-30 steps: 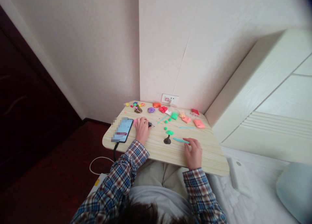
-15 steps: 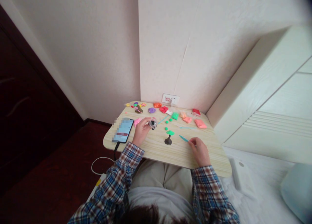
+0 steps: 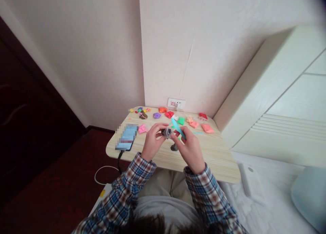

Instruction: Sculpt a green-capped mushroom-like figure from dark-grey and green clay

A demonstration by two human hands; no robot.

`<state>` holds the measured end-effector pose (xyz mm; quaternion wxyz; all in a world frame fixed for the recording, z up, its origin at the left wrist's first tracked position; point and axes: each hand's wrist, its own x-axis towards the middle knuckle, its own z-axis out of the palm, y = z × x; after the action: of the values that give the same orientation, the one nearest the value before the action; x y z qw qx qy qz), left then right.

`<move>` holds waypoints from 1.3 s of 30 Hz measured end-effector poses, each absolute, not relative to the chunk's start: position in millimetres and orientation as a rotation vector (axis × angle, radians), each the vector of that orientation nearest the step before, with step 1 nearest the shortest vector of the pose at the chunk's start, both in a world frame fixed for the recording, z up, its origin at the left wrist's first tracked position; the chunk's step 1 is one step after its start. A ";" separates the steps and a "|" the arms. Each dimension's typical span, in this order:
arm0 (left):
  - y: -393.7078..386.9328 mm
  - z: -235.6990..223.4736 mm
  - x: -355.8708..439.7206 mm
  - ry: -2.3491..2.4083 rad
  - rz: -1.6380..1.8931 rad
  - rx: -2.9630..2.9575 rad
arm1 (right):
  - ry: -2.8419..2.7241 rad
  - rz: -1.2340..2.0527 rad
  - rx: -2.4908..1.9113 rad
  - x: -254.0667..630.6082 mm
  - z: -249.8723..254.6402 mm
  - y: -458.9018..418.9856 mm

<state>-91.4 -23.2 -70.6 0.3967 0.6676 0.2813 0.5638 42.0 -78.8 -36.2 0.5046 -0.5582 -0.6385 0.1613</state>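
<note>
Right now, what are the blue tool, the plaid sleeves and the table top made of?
The blue tool in the right hand: probably plastic, smooth, one even colour.
The plaid sleeves: woven cloth, matte, with soft folds.
The table top: wood or a wood-look sheet, smooth, with streaky grain; I can't tell which.

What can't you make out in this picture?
Head view:
Little tree: upper part mostly behind the right hand.
Clear packet in the left hand: dark contents too small, partly covered by that hand.
Phone screen: blocked by pixelation.
Pale-blue object: cut off by the right edge.
</note>
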 end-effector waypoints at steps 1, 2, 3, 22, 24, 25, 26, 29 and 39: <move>-23.2 -71.3 -89.5 0.707 1.446 1.663 | -1.539 0.411 -1.365 41.2 -37.1 -76.7; -22.8 -72.3 -87.5 0.703 1.463 1.631 | -1.530 0.431 -1.386 40.9 -37.7 -75.2; -22.0 -73.5 -85.7 0.702 1.474 1.596 | -1.518 0.447 -1.405 40.8 -38.0 -74.0; -32.7 -44.9 -100.4 0.450 1.066 1.297 | -1.704 0.009 -1.327 40.1 -22.2 -80.1; -35.1 -43.0 -103.1 0.554 1.134 1.361 | -1.710 -0.028 -1.325 41.1 -20.0 -80.5; -36.8 -41.7 -104.1 0.634 1.206 1.406 | -1.706 -0.059 -1.330 41.7 -19.4 -80.1; -39.0 -39.9 -104.8 0.714 1.288 1.454 | -1.701 -0.092 -1.337 42.3 -19.3 -79.3; -46.8 -32.6 -104.3 0.847 1.462 1.619 | -1.698 -0.144 -1.352 43.6 -20.7 -76.0; -50.3 -21.4 -88.6 0.996 1.543 1.732 | -1.655 -0.103 -1.283 37.0 -28.3 -71.6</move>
<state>-88.6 -50.3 -21.4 0.3038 0.6536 0.3758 0.5825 37.0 -71.6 -28.3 0.4990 -0.5302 -0.6842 -0.0425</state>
